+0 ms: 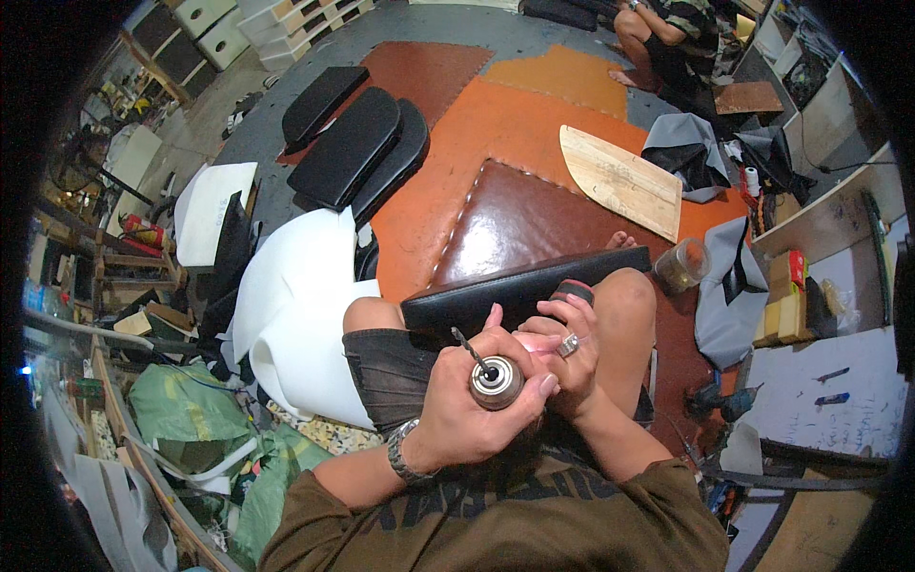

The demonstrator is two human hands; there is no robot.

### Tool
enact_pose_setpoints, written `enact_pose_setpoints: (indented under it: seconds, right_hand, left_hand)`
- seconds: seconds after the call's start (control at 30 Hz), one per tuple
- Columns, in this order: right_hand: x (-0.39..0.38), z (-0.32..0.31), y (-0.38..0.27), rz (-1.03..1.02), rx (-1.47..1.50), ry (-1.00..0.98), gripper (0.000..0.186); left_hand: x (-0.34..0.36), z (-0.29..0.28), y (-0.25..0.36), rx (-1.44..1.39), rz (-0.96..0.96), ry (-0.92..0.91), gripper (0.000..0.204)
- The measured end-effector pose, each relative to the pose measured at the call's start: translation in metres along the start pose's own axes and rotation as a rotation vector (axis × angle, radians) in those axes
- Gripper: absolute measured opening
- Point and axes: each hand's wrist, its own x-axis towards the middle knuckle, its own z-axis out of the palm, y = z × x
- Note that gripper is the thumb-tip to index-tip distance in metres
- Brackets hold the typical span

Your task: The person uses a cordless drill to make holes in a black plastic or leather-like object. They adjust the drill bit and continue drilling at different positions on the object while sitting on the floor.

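Observation:
My left hand (467, 400), with a watch at its wrist, is closed round the metal chuck of a power drill (494, 379). A dark twist bit sticks up from the chuck, tilted to the left. My right hand (569, 353) is closed just beside it, on the drill's body, which the fingers mostly hide. A red-and-black end (575, 292) shows beyond the right fingers; it looks like part of the same drill. Just past both hands, a long black padded panel (524, 286) lies across my legs.
Black cushions (353, 148) lie ahead on the left, white foam (305, 286) beside my left leg. A cut wooden board (624, 181), a clear jar (681, 265), grey fabric (732, 296) and another drill (721, 400) are on the right. A person (658, 38) sits at the far right.

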Motion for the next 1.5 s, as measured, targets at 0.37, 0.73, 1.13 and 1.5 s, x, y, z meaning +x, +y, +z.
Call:
enact_pose_setpoints:
  seconds: [0.37,0.73,1.13,1.5]
  right_hand:
    - [0.007,0.001,-0.005,0.032,-0.003,0.024,0.025]
    - [0.002,0.004,-0.005,0.02,0.029,0.036,0.022]
    - [0.003,0.003,-0.004,0.044,-0.129,-0.019,0.025]
    - [0.008,0.007,-0.003,0.113,0.085,0.051,0.035]
  left_hand:
    - [0.001,0.004,0.003,-0.001,0.095,0.048,0.011]
    - [-0.001,0.005,0.001,0.003,0.077,0.064,0.011]
    - [0.002,0.005,-0.008,0.052,0.025,0.271,0.013]
    - [-0.003,-0.021,-0.051,-0.295,0.153,-0.076,0.087]
